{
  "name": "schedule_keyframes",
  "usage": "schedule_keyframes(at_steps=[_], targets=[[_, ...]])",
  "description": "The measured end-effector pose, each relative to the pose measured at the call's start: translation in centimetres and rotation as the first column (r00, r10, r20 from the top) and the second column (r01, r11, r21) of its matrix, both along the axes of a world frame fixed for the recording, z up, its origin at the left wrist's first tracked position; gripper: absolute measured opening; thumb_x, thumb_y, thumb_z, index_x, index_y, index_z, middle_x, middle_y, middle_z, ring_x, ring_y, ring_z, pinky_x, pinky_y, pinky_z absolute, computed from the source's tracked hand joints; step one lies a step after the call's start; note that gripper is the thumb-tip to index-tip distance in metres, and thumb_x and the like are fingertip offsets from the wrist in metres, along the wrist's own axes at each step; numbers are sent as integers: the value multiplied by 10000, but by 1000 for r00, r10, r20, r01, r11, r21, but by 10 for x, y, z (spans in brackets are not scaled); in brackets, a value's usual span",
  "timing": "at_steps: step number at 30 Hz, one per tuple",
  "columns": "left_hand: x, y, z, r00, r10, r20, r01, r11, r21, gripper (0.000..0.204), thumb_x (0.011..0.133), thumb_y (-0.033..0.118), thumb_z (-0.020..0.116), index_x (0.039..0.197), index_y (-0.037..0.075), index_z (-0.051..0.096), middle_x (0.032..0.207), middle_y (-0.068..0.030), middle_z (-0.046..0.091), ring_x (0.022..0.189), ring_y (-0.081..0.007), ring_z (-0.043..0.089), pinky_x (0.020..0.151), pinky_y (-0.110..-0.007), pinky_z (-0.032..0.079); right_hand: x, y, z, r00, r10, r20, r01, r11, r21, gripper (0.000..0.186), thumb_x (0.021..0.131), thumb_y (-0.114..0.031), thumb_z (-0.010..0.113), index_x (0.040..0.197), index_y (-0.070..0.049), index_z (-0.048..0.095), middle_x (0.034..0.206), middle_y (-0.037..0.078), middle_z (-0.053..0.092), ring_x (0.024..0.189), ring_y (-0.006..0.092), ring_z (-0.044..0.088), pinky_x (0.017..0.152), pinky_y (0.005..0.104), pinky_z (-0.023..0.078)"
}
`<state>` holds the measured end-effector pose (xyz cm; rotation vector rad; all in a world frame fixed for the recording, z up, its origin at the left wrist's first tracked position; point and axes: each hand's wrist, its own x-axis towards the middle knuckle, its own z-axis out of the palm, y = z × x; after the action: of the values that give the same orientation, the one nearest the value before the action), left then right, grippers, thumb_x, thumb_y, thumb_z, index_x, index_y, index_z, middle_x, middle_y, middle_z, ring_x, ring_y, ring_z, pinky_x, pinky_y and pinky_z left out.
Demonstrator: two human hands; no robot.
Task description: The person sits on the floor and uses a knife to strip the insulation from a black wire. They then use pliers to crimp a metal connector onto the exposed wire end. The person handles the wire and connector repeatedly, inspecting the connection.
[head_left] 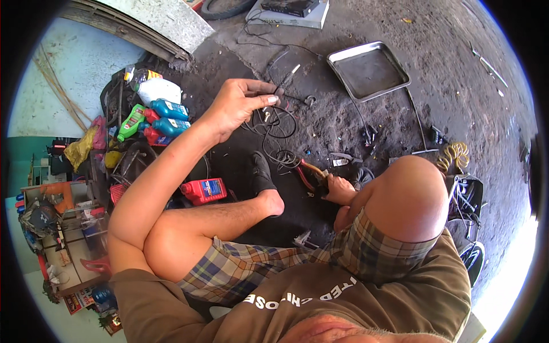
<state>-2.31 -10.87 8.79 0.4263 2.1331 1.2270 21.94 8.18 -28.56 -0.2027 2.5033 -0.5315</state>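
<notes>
My left hand (237, 106) is raised over the ground, thumb and forefinger pinched on a thin black cable (278, 91). A slim stick with a pale tip (294, 71) points up just beyond the fingertips. Below the hand the cable hangs in loose loops (280, 127). The loops run down toward red-and-orange-handled pliers (311, 168), whose handles are spread. Beside the pliers, my right hand (339, 190) is low between my feet with fingers curled in. My right knee hides its arm, and what the fingers grip is unclear.
A metal tray (372, 71) rests at the far right. To the left are several bottles (168, 117) and a red oil bottle (204, 190). A coiled yellow hose (454, 156) lies beyond my right knee. At the back stand a flat box (291, 17) and a tyre (226, 8).
</notes>
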Motion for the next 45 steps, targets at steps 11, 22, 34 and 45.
schedule_keyframes(at_steps=[11,22,34,45], targets=[[-3,-3,1,998,33,-56,-33,999,9,278,948,147,809,1160,-15,731,1023,-74,800,767,-4,657,482,-168,330,-26,52,20,951,-24,310,14,999,35,484,940,-330,699,1289,3,660,981,203,744,853,274,735,745,431,578],[9,16,18,990,24,-136,1,983,186,244,930,144,830,1108,-6,760,959,-54,786,712,-29,643,493,-193,389,-88,148,323,886,-349,-306,192,876,-443,448,927,-307,766,1203,28,656,867,139,722,783,211,693,749,402,543],[2,18,29,959,-26,-283,97,965,242,240,935,133,812,1118,-11,753,1014,-76,788,873,-100,724,632,-218,538,-92,104,287,995,-82,-57,87,993,86,406,973,-378,707,1062,16,755,968,204,775,956,338,762,824,471,581],[-19,-10,21,946,21,-324,39,983,178,242,951,111,790,1131,-43,741,1058,-103,780,997,-138,720,921,-272,532,-136,-4,82,764,220,-606,34,925,378,281,970,-202,645,1201,-42,657,1177,163,718,1059,351,738,842,476,608]])
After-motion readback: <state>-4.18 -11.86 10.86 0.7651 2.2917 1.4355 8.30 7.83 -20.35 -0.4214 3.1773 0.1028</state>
